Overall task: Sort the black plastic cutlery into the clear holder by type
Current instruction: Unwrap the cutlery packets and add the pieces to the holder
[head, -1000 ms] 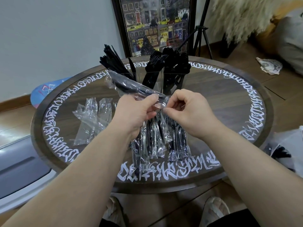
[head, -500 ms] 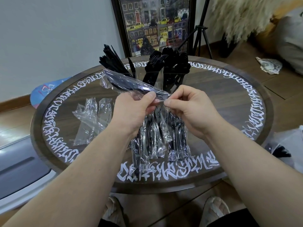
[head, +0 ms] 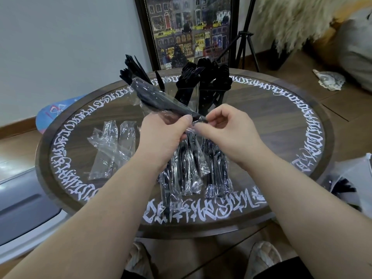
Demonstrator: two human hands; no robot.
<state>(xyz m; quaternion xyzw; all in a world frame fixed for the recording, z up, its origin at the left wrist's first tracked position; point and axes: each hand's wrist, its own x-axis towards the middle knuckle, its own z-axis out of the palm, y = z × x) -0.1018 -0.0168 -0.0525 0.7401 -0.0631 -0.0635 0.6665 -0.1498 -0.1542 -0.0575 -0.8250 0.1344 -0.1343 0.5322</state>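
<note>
My left hand [head: 163, 135] and my right hand [head: 227, 129] both pinch the near end of a clear wrapped cutlery packet [head: 157, 97] that slants up to the left above the table. Black cutlery shows through its plastic. Behind it stands the clear holder [head: 209, 93] with black knives [head: 134, 71] fanned out at its left, and forks [head: 187, 77] and spoons [head: 219, 77] to the right. Under my hands lies a pile of several wrapped packets [head: 193, 170].
Empty clear wrappers [head: 112, 150] lie on the left of the round wooden table [head: 291, 121] with white lettering on its rim. A framed picture [head: 191, 31] and a tripod [head: 247, 41] stand behind. A bag with cutlery [head: 346, 186] sits at the right edge.
Both hands have lifted the packet slightly and its far end now points higher, toward the knives. The fingertips stay pinched on its near end.
</note>
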